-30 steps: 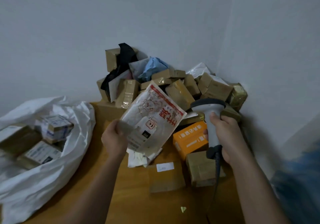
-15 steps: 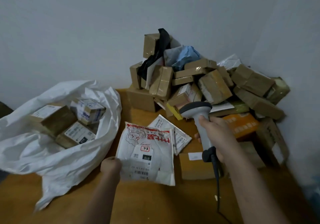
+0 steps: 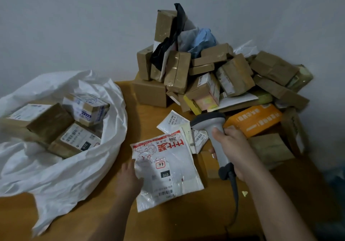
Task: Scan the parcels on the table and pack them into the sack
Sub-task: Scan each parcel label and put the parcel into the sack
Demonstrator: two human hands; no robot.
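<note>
My left hand point(image 3: 129, 180) holds a white mailer bag with red print point(image 3: 166, 170) by its left edge, low over the wooden table point(image 3: 205, 212), label side up. My right hand point(image 3: 236, 151) grips the grey barcode scanner point(image 3: 212, 129), whose head points left and down above the mailer. The white sack point(image 3: 61, 173) lies open at the left with three taped boxes point(image 3: 85, 108) inside. A heap of brown parcels point(image 3: 201, 76) fills the table's far right corner.
An orange box point(image 3: 253, 121) and a flat brown parcel point(image 3: 268, 147) lie right of the scanner. Smaller white mailers point(image 3: 173, 122) rest behind the held one. The scanner's cable point(image 3: 235, 194) trails toward the front edge. Grey walls close the back and right.
The mailer has come down from in front of the pile to just over the table, turned label up. The view has swung left, bringing the sack fully in. The scanner stays in my right hand.
</note>
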